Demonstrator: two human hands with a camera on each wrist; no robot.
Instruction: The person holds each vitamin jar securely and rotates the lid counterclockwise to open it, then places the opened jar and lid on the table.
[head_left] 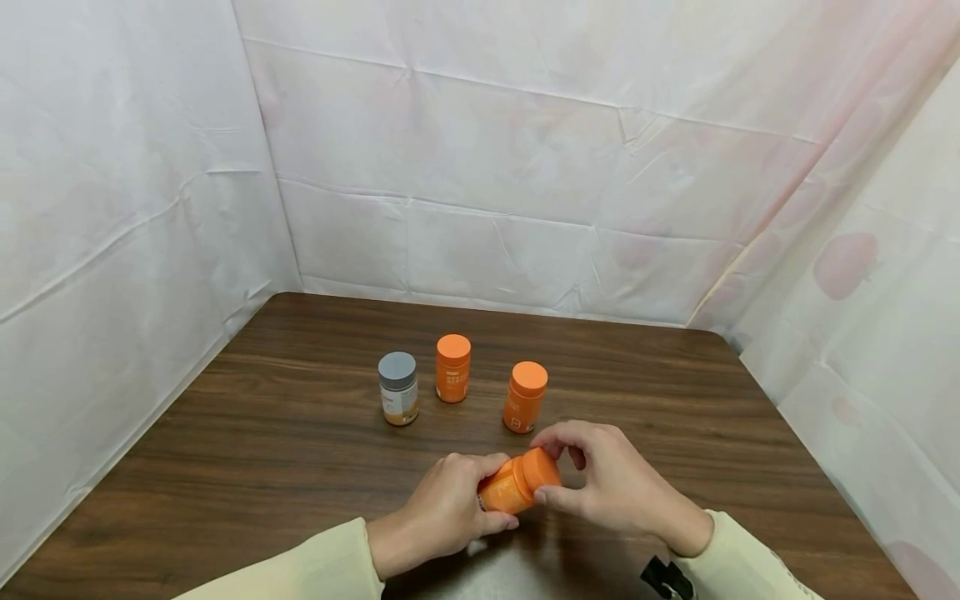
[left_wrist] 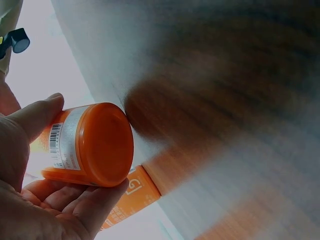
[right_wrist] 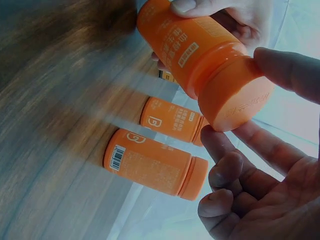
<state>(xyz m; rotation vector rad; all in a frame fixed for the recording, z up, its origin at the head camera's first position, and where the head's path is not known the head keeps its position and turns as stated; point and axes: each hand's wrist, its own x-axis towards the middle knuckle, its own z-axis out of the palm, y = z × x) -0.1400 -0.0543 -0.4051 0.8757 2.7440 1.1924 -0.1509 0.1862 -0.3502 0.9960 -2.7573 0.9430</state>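
Tilted above the table's near part is an orange bottle [head_left: 506, 490], its lid end pointing to the right. My left hand [head_left: 446, 510] grips the body, thumb on one side and fingers on the other; in the left wrist view the bottle's round base [left_wrist: 107, 145] and barcode label show. With thumb and fingertips my right hand [head_left: 611, 479] pinches the orange lid [right_wrist: 237, 95], which sits on the bottle. Just beyond the hands stands a second orange bottle [head_left: 523, 398]. A third orange bottle [head_left: 453, 369] and a grey-lidded jar [head_left: 398, 389] stand farther left.
The dark wood table [head_left: 300, 433] has rounded far corners. White sheeting [head_left: 450, 167] with faint pink prints hangs along its back and both sides. A black strap piece [head_left: 667, 577] is on the right wrist.
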